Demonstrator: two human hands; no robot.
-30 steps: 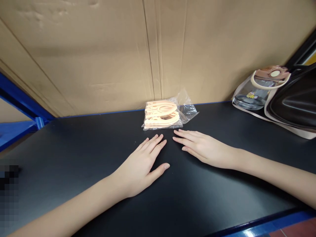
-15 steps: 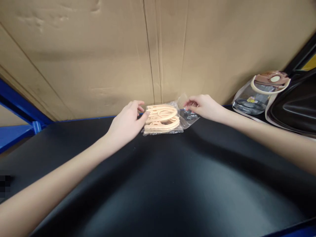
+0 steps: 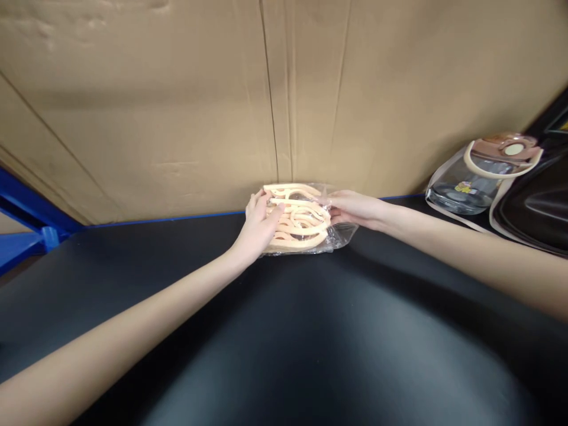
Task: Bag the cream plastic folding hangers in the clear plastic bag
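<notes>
Several peach-coloured folding hangers (image 3: pixel 306 228) lie stacked in a clear plastic bag (image 3: pixel 344 236) on the black table. My left hand (image 3: pixel 258 228) grips the left end of the stack, its thumb over the top. At the right side, my right hand (image 3: pixel 355 207) is closed at the bag by the hangers' right ends. Its fingertips are partly hidden, and I cannot tell whether they are inside the bag or outside it.
A cardboard wall (image 3: pixel 199 118) rises behind the black tabletop (image 3: pixel 284 337). On the right stand a clear water bottle (image 3: pixel 470 183) with a brown lid and strap, and a black bag (image 3: pixel 541 201). A blue metal frame (image 3: pixel 39 207) is at the left.
My left hand has closed on the hangers' left end. My right hand has moved in from the bag's loose right end to the hangers. The top hangers have shifted.
</notes>
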